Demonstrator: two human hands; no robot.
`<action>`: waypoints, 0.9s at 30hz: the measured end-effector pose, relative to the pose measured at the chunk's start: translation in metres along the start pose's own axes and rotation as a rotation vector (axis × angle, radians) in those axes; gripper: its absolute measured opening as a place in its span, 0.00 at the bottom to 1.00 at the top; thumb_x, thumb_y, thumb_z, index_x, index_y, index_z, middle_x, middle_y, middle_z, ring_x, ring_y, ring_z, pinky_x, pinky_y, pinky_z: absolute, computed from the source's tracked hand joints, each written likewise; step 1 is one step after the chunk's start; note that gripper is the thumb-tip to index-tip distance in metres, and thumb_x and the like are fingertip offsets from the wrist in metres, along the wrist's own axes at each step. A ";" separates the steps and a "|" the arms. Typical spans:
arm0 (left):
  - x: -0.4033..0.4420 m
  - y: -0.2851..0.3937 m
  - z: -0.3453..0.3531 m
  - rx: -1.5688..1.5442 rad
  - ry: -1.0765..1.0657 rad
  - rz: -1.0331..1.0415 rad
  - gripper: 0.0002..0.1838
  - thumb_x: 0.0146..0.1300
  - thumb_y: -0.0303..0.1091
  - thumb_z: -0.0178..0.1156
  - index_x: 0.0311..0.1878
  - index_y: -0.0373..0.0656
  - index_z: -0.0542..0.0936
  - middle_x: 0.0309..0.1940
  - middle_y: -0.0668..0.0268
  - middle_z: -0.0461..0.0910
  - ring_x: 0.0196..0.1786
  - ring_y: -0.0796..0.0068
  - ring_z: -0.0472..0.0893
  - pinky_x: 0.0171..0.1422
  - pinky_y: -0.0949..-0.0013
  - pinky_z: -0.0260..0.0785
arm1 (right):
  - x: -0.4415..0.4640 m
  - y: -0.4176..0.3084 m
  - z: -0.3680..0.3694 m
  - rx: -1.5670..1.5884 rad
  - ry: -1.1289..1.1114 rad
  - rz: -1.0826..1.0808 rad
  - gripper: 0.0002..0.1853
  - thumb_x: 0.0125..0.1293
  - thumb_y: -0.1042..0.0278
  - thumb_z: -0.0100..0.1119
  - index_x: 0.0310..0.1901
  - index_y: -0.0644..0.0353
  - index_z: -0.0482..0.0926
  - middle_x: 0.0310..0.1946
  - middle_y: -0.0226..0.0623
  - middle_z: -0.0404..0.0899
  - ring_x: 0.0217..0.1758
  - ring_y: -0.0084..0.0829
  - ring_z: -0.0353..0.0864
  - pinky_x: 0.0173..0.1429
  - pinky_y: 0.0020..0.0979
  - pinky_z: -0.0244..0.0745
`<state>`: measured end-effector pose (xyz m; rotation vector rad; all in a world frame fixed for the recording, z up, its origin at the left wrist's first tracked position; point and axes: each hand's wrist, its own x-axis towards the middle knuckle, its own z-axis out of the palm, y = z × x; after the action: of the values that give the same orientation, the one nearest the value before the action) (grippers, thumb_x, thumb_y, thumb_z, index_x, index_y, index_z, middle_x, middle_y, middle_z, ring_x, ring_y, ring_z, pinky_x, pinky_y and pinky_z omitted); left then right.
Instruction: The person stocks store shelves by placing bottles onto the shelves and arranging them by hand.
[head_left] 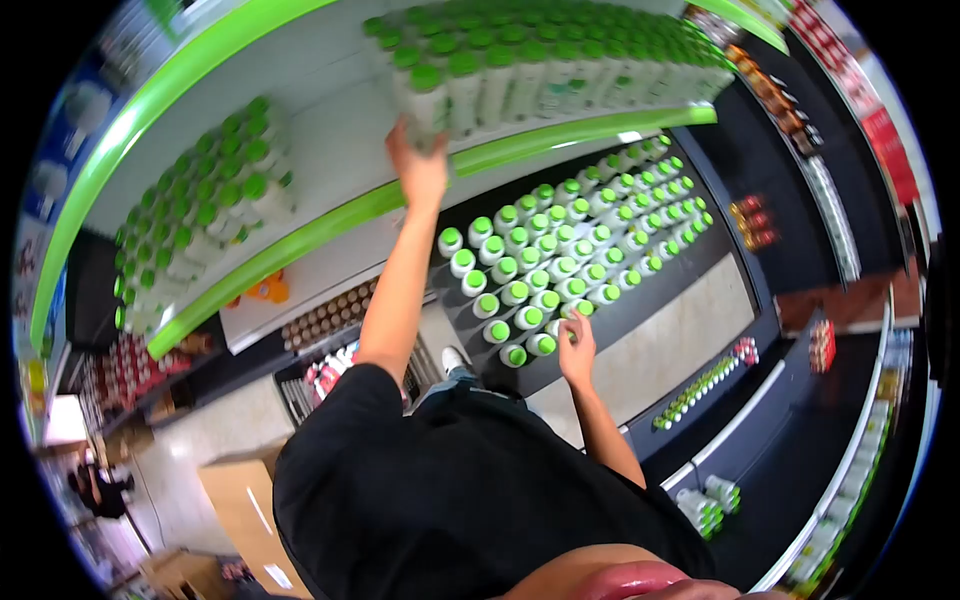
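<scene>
At the front corner of a packed block of white bottles with green caps (560, 75) on the upper shelf, my left hand (418, 168) is stretched out. Its thumb and fingers sit on either side of the lower part of a corner bottle (427, 98); motion blurs both. On the lower dark shelf stand several rows of similar white bottles (545, 262), upright and slightly apart. My right hand (576, 348) is at the near edge of those rows, its fingers bent together at a green-capped bottle (582, 308). The fingertips' exact contact is partly hidden.
A green shelf edge (330, 222) runs between the two levels. Another group of green-capped bottles (205, 205) stands on the upper shelf at left. A cardboard box (238, 505) and a basket (295, 395) are on the floor. A person (100, 490) is in the far lower left.
</scene>
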<state>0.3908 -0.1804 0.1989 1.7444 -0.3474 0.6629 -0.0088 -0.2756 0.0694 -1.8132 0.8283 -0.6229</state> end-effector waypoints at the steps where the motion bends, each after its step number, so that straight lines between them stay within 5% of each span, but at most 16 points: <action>1: -0.014 0.007 -0.012 -0.008 -0.005 0.042 0.32 0.58 0.33 0.68 0.66 0.38 0.70 0.60 0.50 0.72 0.62 0.48 0.71 0.70 0.53 0.61 | -0.020 0.026 -0.015 0.050 0.078 0.039 0.20 0.66 0.75 0.60 0.59 0.63 0.73 0.37 0.38 0.82 0.38 0.27 0.81 0.43 0.25 0.77; 5: -0.123 0.037 -0.059 -0.063 -0.166 0.053 0.15 0.63 0.27 0.59 0.53 0.37 0.78 0.50 0.54 0.80 0.56 0.52 0.77 0.63 0.55 0.66 | -0.097 0.072 -0.083 0.066 0.680 0.084 0.15 0.66 0.79 0.53 0.54 0.64 0.74 0.32 0.32 0.77 0.30 0.21 0.77 0.36 0.22 0.75; 7: -0.202 0.034 -0.068 -0.221 -0.615 -0.185 0.09 0.62 0.26 0.60 0.45 0.39 0.79 0.42 0.54 0.82 0.46 0.55 0.81 0.53 0.54 0.71 | -0.135 0.102 -0.113 -0.008 0.955 0.219 0.14 0.65 0.79 0.51 0.53 0.63 0.75 0.31 0.34 0.77 0.31 0.21 0.78 0.36 0.23 0.75; 8: -0.237 0.042 -0.079 -0.125 -0.906 -0.105 0.14 0.61 0.29 0.61 0.50 0.40 0.79 0.44 0.54 0.82 0.47 0.54 0.82 0.53 0.55 0.73 | -0.154 0.123 -0.124 -0.036 1.088 0.295 0.14 0.65 0.78 0.50 0.52 0.62 0.75 0.30 0.35 0.77 0.31 0.21 0.78 0.36 0.24 0.75; 11: -0.337 0.028 -0.092 -0.263 -2.133 -0.167 0.25 0.65 0.43 0.63 0.62 0.42 0.75 0.56 0.54 0.79 0.61 0.59 0.77 0.66 0.62 0.67 | -0.236 0.202 -0.138 -0.141 0.858 0.680 0.14 0.66 0.70 0.50 0.52 0.60 0.76 0.30 0.39 0.81 0.34 0.25 0.80 0.38 0.33 0.77; 13: -0.374 0.063 -0.098 -0.330 -2.650 -0.386 0.24 0.68 0.43 0.62 0.63 0.42 0.74 0.51 0.57 0.81 0.55 0.66 0.79 0.62 0.65 0.69 | -0.322 0.324 -0.138 -0.495 -0.036 0.641 0.16 0.65 0.68 0.51 0.54 0.57 0.76 0.32 0.36 0.82 0.35 0.28 0.82 0.41 0.36 0.78; 14: -0.399 0.077 -0.102 -0.489 -2.560 -0.404 0.23 0.68 0.42 0.62 0.62 0.42 0.75 0.48 0.59 0.82 0.52 0.69 0.79 0.59 0.67 0.70 | -0.362 0.375 -0.139 -0.572 -0.382 0.466 0.17 0.65 0.67 0.52 0.55 0.55 0.76 0.33 0.34 0.83 0.36 0.30 0.82 0.42 0.38 0.78; 16: -0.443 0.092 -0.116 -0.639 -2.386 -0.459 0.20 0.69 0.40 0.61 0.60 0.42 0.76 0.43 0.62 0.83 0.47 0.74 0.80 0.55 0.69 0.71 | -0.379 0.295 -0.126 -0.123 -0.799 1.391 0.22 0.68 0.59 0.50 0.62 0.52 0.75 0.51 0.38 0.83 0.46 0.35 0.84 0.51 0.42 0.80; 17: -0.459 0.096 -0.123 -0.634 -2.309 -0.488 0.19 0.69 0.40 0.60 0.60 0.42 0.76 0.41 0.63 0.83 0.46 0.74 0.80 0.54 0.70 0.71 | -0.400 0.329 -0.112 -0.135 -1.027 1.471 0.23 0.68 0.57 0.52 0.62 0.55 0.73 0.56 0.43 0.80 0.45 0.35 0.85 0.50 0.43 0.81; 18: -0.473 0.094 -0.129 -0.628 -2.234 -0.513 0.18 0.70 0.39 0.60 0.59 0.42 0.77 0.39 0.64 0.83 0.44 0.75 0.80 0.53 0.70 0.72 | -0.435 0.399 -0.092 -0.049 -0.817 1.400 0.22 0.67 0.56 0.53 0.59 0.57 0.75 0.53 0.45 0.81 0.44 0.34 0.85 0.48 0.42 0.82; 20: -0.509 0.040 -0.126 -0.442 -2.327 -0.085 0.19 0.67 0.38 0.60 0.58 0.42 0.77 0.43 0.58 0.84 0.45 0.66 0.83 0.53 0.65 0.74 | -0.454 0.416 -0.073 -0.006 -0.478 1.167 0.20 0.67 0.55 0.53 0.52 0.59 0.80 0.44 0.46 0.85 0.44 0.35 0.86 0.46 0.41 0.82; 22: -0.518 -0.004 -0.136 -0.194 -2.346 0.181 0.20 0.65 0.38 0.59 0.58 0.42 0.77 0.47 0.53 0.84 0.49 0.58 0.83 0.55 0.61 0.74 | -0.418 0.307 -0.067 0.008 -0.186 1.022 0.18 0.65 0.54 0.53 0.45 0.58 0.84 0.37 0.46 0.86 0.45 0.39 0.86 0.46 0.40 0.82; 24: -0.526 -0.070 -0.161 0.013 -2.231 -0.034 0.19 0.65 0.35 0.59 0.58 0.42 0.78 0.46 0.54 0.85 0.49 0.61 0.83 0.55 0.62 0.74 | -0.408 0.288 -0.057 -0.149 -0.129 0.873 0.17 0.62 0.52 0.56 0.42 0.54 0.86 0.35 0.45 0.87 0.44 0.42 0.86 0.47 0.40 0.81; 25: -0.517 -0.082 -0.183 0.051 -2.071 -0.340 0.18 0.65 0.32 0.60 0.57 0.43 0.79 0.39 0.60 0.85 0.39 0.68 0.82 0.43 0.65 0.76 | -0.406 0.300 -0.052 -0.385 -0.228 0.738 0.17 0.60 0.51 0.58 0.42 0.52 0.87 0.36 0.46 0.87 0.43 0.44 0.86 0.48 0.40 0.81; 26: -0.497 -0.120 -0.224 0.259 -1.866 -0.876 0.19 0.61 0.33 0.64 0.55 0.40 0.81 0.43 0.62 0.85 0.47 0.68 0.83 0.52 0.65 0.75 | -0.420 0.301 -0.050 -0.361 -0.186 0.769 0.16 0.58 0.51 0.60 0.42 0.50 0.87 0.36 0.46 0.87 0.42 0.43 0.86 0.49 0.39 0.81; 27: -0.492 -0.157 -0.244 0.300 -1.854 -0.568 0.17 0.60 0.31 0.63 0.53 0.39 0.81 0.39 0.63 0.84 0.40 0.69 0.83 0.43 0.65 0.77 | -0.414 0.303 -0.056 -0.352 -0.173 0.760 0.16 0.56 0.51 0.61 0.42 0.49 0.87 0.36 0.46 0.86 0.41 0.43 0.86 0.49 0.39 0.80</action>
<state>0.0254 0.0431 -0.1793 2.1139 -0.9159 -1.5542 -0.3884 -0.0664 -0.2104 -1.6394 1.4578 0.1779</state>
